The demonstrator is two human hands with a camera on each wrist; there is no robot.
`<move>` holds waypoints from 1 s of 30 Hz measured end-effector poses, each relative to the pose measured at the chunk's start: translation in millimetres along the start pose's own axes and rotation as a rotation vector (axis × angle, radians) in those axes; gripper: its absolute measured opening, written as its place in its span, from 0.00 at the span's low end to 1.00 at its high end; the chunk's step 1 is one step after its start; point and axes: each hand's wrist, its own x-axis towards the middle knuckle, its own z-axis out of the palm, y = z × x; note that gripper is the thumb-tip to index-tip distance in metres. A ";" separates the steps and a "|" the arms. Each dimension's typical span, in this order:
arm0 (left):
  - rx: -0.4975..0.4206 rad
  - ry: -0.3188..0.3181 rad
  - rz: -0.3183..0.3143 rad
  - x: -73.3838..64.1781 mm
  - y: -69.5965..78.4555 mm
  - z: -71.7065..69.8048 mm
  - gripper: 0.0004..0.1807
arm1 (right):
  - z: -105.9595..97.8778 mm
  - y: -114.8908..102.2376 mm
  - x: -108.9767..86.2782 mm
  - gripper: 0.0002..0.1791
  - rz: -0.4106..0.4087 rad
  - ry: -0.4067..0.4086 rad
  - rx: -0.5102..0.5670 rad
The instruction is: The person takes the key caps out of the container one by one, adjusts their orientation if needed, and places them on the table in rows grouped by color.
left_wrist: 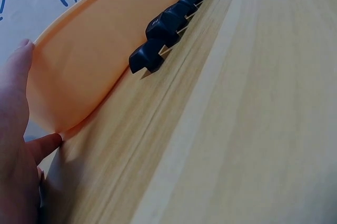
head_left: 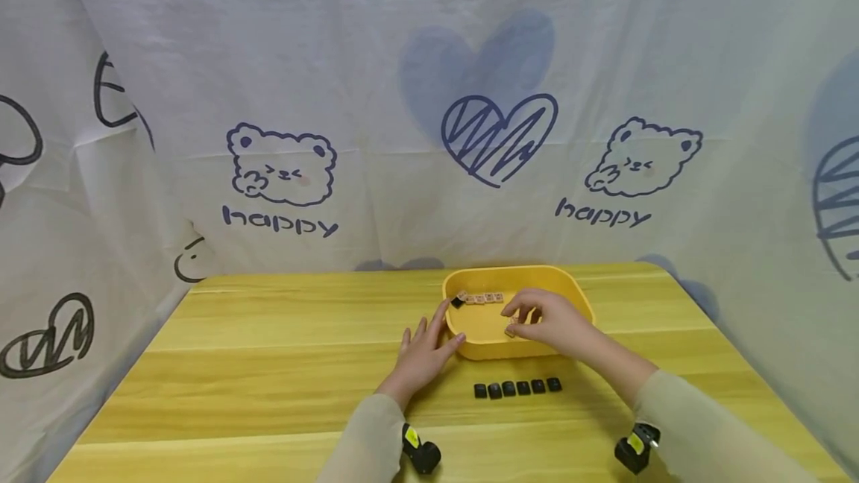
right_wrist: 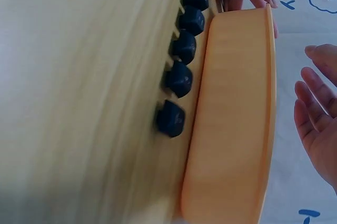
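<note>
My left hand [head_left: 424, 358] rests its spread fingers against the left end of a yellow plastic tray [head_left: 520, 351]; the left wrist view shows a fingertip at the rim and another low on the wall. Over the tray's inside, my right hand [head_left: 552, 320] pinches a small beige tile [head_left: 511, 329] between thumb and fingertips. That tile is hidden in the right wrist view, where the hand [right_wrist: 321, 121] shows above the rim with curved fingers. Several beige tiles [head_left: 485, 298] with dark markings line the tray's back left, beside one black keycap [head_left: 458, 302].
Several black keycaps [head_left: 508, 388] stand in a row on the wooden table [head_left: 268, 379], just in front of the tray. A white cloth [head_left: 396, 192] with blue drawings hangs behind and at the sides. Each sleeve carries a black wrist camera [head_left: 424, 457].
</note>
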 end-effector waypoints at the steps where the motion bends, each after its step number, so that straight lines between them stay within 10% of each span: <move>1: 0.001 0.001 0.000 0.2 0.3 -0.2 0.41 | 0.6 -0.7 3.4 0.08 0.000 -0.009 -0.001; 30: 0.011 0.010 0.008 1.0 -1.5 0.4 0.41 | 23.5 3.6 73.7 0.15 0.078 -0.170 0.030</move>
